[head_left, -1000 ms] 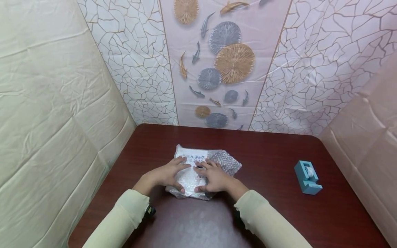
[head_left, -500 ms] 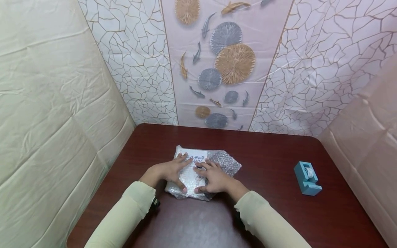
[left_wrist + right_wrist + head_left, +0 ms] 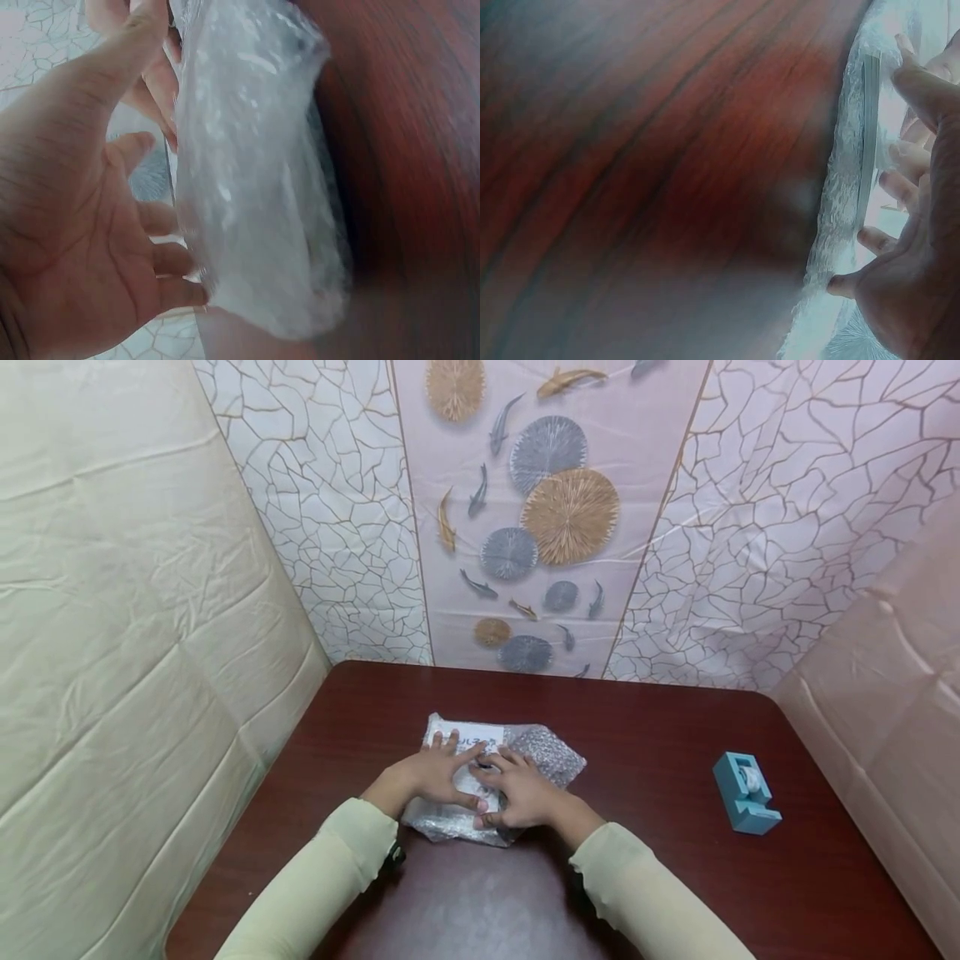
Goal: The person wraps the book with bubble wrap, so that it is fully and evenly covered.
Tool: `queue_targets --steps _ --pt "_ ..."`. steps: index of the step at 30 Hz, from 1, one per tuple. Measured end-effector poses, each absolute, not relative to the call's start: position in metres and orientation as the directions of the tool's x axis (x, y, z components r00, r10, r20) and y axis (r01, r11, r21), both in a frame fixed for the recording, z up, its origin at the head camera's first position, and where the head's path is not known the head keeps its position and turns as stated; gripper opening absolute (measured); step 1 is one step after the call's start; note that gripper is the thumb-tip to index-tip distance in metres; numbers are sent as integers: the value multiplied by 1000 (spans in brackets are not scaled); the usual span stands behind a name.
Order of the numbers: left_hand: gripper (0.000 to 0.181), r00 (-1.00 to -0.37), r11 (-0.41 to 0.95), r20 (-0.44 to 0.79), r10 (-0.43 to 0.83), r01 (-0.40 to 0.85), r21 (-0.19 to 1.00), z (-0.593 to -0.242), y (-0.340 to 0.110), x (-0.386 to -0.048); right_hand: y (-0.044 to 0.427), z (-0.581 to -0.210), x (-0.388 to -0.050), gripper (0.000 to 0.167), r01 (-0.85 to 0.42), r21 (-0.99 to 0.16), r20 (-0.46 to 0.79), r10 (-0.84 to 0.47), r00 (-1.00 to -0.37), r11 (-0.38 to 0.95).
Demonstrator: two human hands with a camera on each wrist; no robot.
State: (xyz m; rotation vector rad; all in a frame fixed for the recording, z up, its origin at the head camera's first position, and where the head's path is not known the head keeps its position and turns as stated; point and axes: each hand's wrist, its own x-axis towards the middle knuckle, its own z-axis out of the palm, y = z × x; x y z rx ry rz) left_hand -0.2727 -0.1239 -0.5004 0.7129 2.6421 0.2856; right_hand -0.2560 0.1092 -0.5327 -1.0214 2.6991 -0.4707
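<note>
A book (image 3: 468, 732) with a white cover lies flat on the table, wrapped in clear bubble wrap (image 3: 553, 753) whose loose part spreads to the right. Spread fingers of my left hand (image 3: 431, 778) rest on the wrapped cover's left and middle. My right hand (image 3: 527, 792) lies on its right side with fingers spread, both thumbs close together near the front edge. In the left wrist view, the crinkled wrap (image 3: 247, 165) bulges at the near edge beside the palm. Through the wrap, the right wrist view shows the book's page edges (image 3: 869, 135). Much of the cover is hidden by the hands.
A blue tape dispenser (image 3: 742, 806) holding a roll of clear tape stands at the right of the dark red wooden table (image 3: 637, 735). Patterned cloth (image 3: 517, 552) hangs behind the table, and beige padded panels (image 3: 142, 635) close in both sides.
My left hand has slid to the right across the wrapped book, bringing its thumb beside the right thumb. The right hand and the book have stayed nearly in place.
</note>
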Motion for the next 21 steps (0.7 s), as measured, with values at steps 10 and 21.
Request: queue_targets --steps 10,21 --pt "116 -836 909 -359 415 367 198 -499 -105 -269 113 -532 -258 93 -639 -363 -85 -707 -702 678" --pt "116 -863 943 -382 329 279 182 -493 -91 -271 114 -532 -258 97 -609 -391 -87 -687 -721 690"
